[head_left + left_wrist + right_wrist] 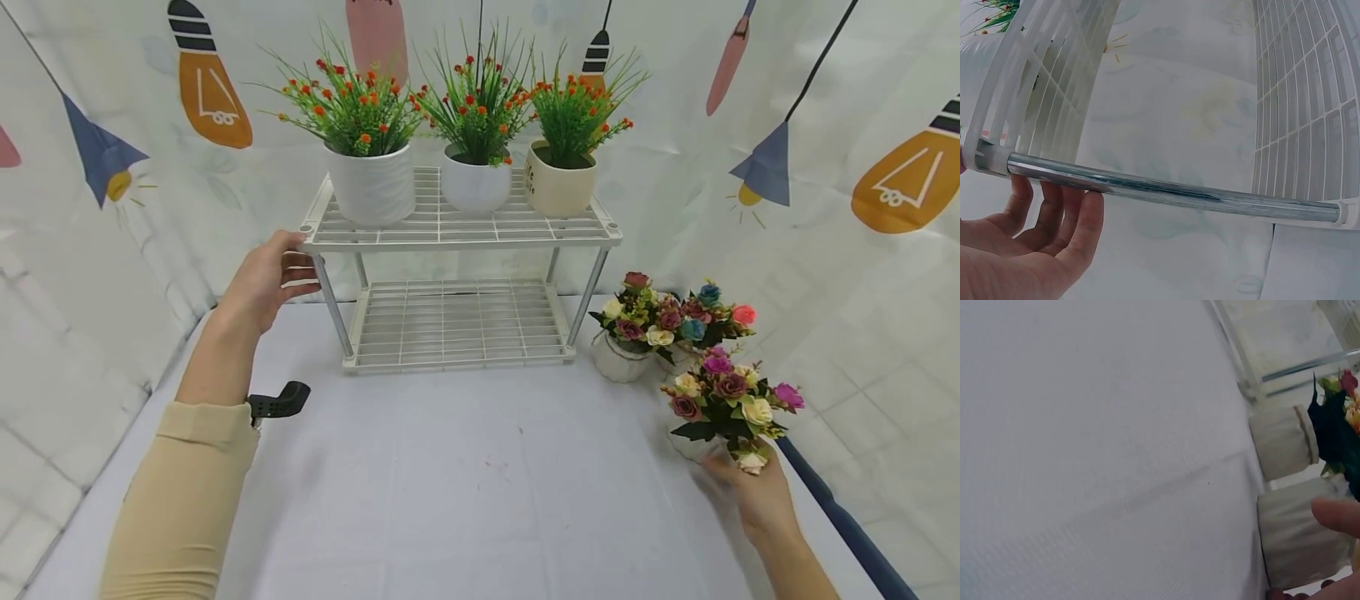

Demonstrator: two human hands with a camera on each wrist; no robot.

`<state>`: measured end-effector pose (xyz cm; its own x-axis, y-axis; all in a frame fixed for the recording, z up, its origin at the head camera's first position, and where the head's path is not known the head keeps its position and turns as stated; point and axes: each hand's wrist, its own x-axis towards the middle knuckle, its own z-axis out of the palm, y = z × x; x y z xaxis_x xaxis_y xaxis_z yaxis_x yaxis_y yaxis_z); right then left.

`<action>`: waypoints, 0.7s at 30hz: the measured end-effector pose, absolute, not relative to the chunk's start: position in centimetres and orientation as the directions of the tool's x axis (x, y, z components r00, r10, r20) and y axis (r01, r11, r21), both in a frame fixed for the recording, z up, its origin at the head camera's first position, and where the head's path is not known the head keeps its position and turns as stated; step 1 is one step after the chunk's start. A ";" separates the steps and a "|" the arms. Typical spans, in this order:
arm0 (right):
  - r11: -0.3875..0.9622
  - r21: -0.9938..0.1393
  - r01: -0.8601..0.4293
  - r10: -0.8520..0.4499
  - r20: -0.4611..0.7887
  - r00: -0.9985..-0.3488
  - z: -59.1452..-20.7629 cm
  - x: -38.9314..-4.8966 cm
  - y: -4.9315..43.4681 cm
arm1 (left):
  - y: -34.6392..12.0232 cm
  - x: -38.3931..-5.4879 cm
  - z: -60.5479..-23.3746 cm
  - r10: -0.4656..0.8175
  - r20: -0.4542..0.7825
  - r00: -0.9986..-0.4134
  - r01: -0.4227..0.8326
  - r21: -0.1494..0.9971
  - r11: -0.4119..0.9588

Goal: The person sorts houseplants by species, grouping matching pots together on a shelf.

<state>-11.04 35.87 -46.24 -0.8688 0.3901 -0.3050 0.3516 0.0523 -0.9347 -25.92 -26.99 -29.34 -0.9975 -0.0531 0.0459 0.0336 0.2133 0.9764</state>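
Note:
My left hand [266, 279] grips the top left corner of a white two-tier wire shelf [461, 246]. In the left wrist view its fingers [1088, 219] curl up against the chrome post [1179, 197] just beside the corner. At the table's right side my right hand [757, 496] holds a flower pot [690, 442] with purple, cream and dark pink blooms [731, 387]. The right wrist view shows my thumb [1335, 515] lying along the pale pot [1300, 531], the other fingers mostly hidden. The pot stands at the white tablecloth.
Two more flower pots [621, 360] [681, 357] stand behind the held one, right of the shelf. On the upper tier sit three white or cream pots [371, 187] [475, 185] [561, 185] with grassy orange-red flowers. A printed curtain [660, 183] hangs behind the table.

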 end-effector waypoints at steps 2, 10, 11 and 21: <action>0.059 -0.941 0.333 0.416 -0.280 -0.865 -46.5 -11.0 35.6 | -27.0 -25.9 -29.4 -0.054 0.050 -0.997 0.037 0.976 0.216; 0.031 -0.955 0.295 0.523 -0.236 -0.819 -46.8 -11.7 34.3 | -26.9 -25.9 -29.4 -0.050 0.055 -0.997 0.043 0.976 0.214; 0.031 -0.956 0.293 0.524 -0.234 -0.819 -46.8 -11.8 34.2 | -26.8 -25.9 -29.4 -0.050 0.054 -0.997 0.042 0.976 0.214; 0.097 -0.950 0.297 0.498 -0.212 -0.841 -46.7 -12.0 34.0 | -27.1 -26.0 -29.4 -0.038 0.055 -0.998 0.047 0.981 0.187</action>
